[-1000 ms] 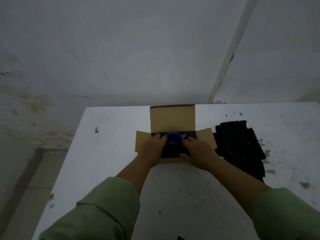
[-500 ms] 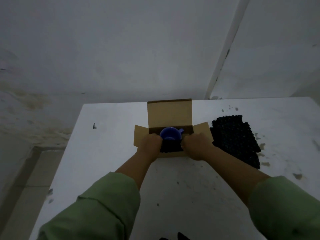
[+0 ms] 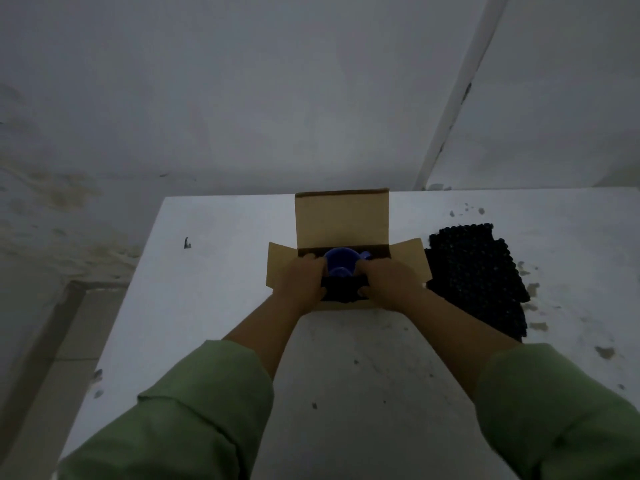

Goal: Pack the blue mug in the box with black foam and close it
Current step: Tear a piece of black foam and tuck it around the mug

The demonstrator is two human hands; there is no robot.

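Observation:
A small cardboard box (image 3: 341, 220) stands open on the white table, its back flap upright and its side flaps spread out. The blue mug (image 3: 340, 263) sits upright inside it, handle toward the right, with black foam (image 3: 341, 291) packed in front of it. My left hand (image 3: 300, 284) and my right hand (image 3: 389, 282) are both down in the box, one on each side of the mug. Their fingers curl against the mug and the foam. Which of the two they grip is hidden.
A loose sheet of black bumpy foam (image 3: 476, 275) lies on the table right of the box. The white table (image 3: 346, 358) has dark specks, and its left edge drops to a tiled floor. A grey wall rises close behind the box.
The mug has sunk lower into the box between my hands. My fingers have shifted from the mug's top down to its sides and the foam.

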